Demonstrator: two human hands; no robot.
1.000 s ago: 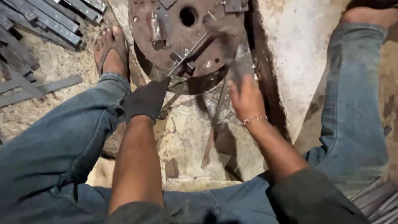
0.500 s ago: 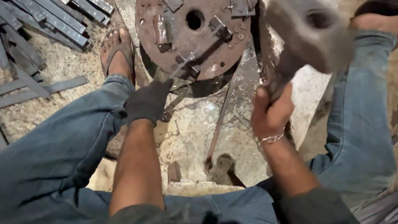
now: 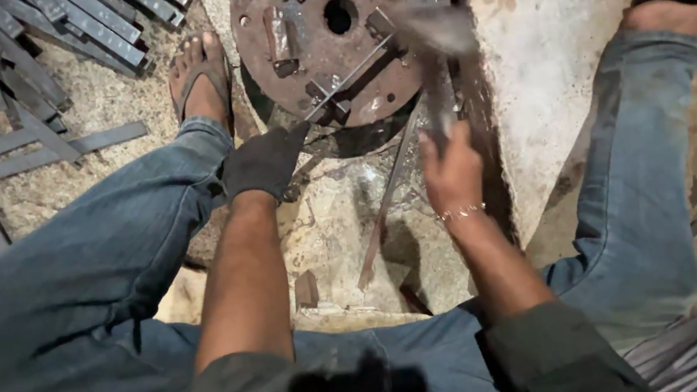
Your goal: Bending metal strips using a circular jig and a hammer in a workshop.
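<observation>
My left hand [image 3: 263, 162], in a dark glove, grips the near end of a thin metal strip [image 3: 349, 76] that lies across a rusty round steel plate [image 3: 320, 40] with a centre hole. My right hand [image 3: 452, 176], bare with a bracelet, holds a hammer handle. The blurred hammer head [image 3: 439, 30] is down at the plate's right edge, close to the strip's far end. I sit on the ground with my jeans-clad legs spread to either side of the plate.
A pile of flat metal strips [image 3: 22, 59] lies at the upper left. My sandalled left foot [image 3: 197, 77] rests beside the plate. A long bar [image 3: 389, 200] lies on the stone floor between my hands. A pale concrete block [image 3: 536, 66] stands right.
The hammer was low at the plate, then raised high at the right, and has now swung back down onto the plate's right side. My left hand stayed on the strip.
</observation>
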